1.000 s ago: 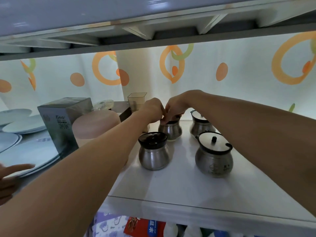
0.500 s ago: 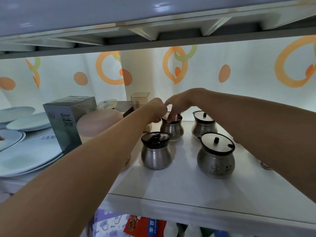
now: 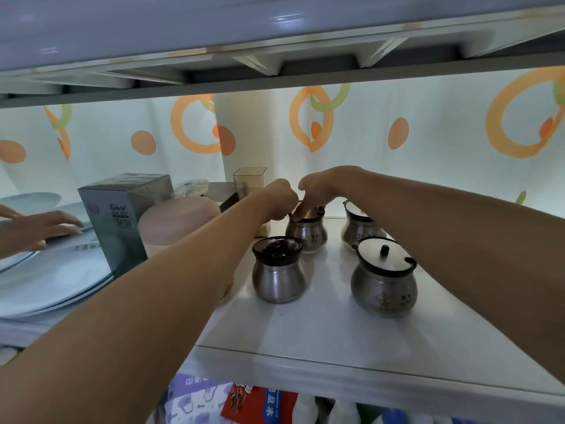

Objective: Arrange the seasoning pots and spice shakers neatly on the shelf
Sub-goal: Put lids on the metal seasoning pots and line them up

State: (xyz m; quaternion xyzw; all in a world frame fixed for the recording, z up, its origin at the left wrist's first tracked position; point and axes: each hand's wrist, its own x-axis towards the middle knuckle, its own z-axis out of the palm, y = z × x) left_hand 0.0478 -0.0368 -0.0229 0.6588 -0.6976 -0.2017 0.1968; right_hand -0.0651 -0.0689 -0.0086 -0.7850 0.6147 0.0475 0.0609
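On my feed both hands meet over the rear left pot (image 3: 308, 237), a steel jar standing upright on the white shelf (image 3: 305, 332) at about 11 o'clock in the cluster of four. The right hand (image 3: 318, 191) arches over it, its fingers (image 3: 301, 211) curled down and pinching the dark top of the pot. The left hand (image 3: 276, 198) is balled up just beside the pot at its 10 o'clock, close to the right hand; I cannot tell whether it grips anything. At 7 o'clock of the cluster stands the dark-lidded pot (image 3: 278, 270), at 5 o'clock the white-lidded pot (image 3: 383, 280) with a black knob, and at 1 o'clock the rear right pot (image 3: 359, 228), partly behind the right forearm. All four stand apart. Out at 9 o'clock I see a pink tub (image 3: 177, 221), a grey box (image 3: 122, 215) and stacked plates (image 3: 52, 276), where another person's hand (image 3: 36, 228) rests flat.
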